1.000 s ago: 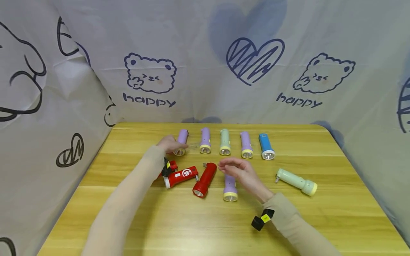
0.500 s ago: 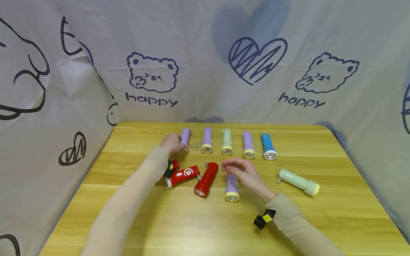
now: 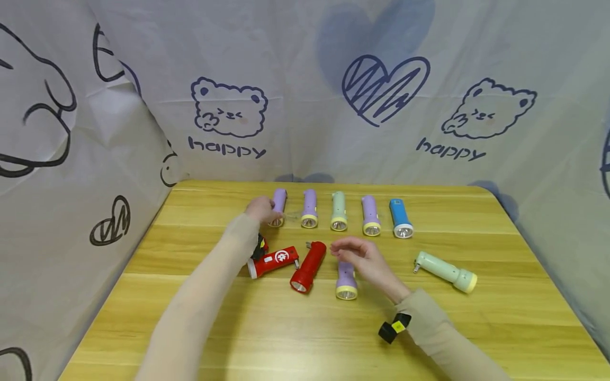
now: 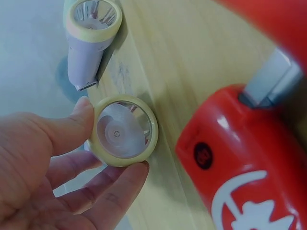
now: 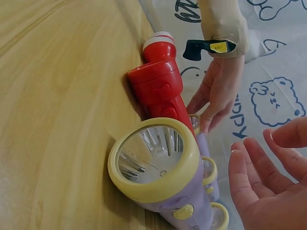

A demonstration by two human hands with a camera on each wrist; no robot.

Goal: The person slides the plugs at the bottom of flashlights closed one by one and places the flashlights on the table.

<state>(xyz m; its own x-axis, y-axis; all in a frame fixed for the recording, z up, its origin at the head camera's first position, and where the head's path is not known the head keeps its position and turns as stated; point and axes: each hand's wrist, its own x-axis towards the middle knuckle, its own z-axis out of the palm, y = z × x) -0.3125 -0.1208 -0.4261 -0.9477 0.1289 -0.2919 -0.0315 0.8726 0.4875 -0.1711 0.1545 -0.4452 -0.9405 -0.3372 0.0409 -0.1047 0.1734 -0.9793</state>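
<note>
In the head view my left hand (image 3: 263,210) is at the left end of a back row of flashlights, holding a purple flashlight (image 3: 279,199). Its thumb and fingers grip the yellow-rimmed head (image 4: 151,136) in the left wrist view. The flashlight lies on the table, lens toward me. My right hand (image 3: 364,259) hovers over another purple flashlight (image 3: 346,286) in the front, fingers loosely bent and holding nothing. In the right wrist view those fingers (image 5: 254,167) are apart from that flashlight's yellow head (image 5: 192,177).
Along the back row lie a purple flashlight (image 3: 310,203), a green one (image 3: 338,206), another purple one (image 3: 369,209) and a blue one (image 3: 399,212). Red flashlights (image 3: 308,267) lie front left, one partly hidden by my left wrist. A green flashlight (image 3: 443,271) lies at right.
My left hand has shifted the purple flashlight slightly right and back, closer to its neighbour in the row. The head view has turned a little left. My right hand stays in place.
</note>
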